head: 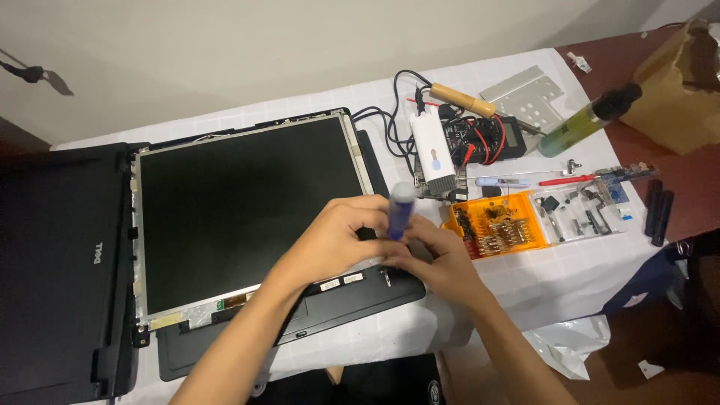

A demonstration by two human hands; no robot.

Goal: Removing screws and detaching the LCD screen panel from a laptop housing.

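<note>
At the desk's left edge a black laptop lid lies flat, cut off by the frame on its left and bottom. Just beside it the bare screen panel rests over the laptop base, hiding most of it. Both forearms come up from the bottom edge, which crops the elbows. The left hand curls its fingers around the lower part of a blue screwdriver, held upright over the base near the desk's front edge; its tip is hidden. The right hand pinches the shaft low down, touching the left. Toward the right edge sit an orange bit case and a clear parts tray, contents too small to tell.
</note>
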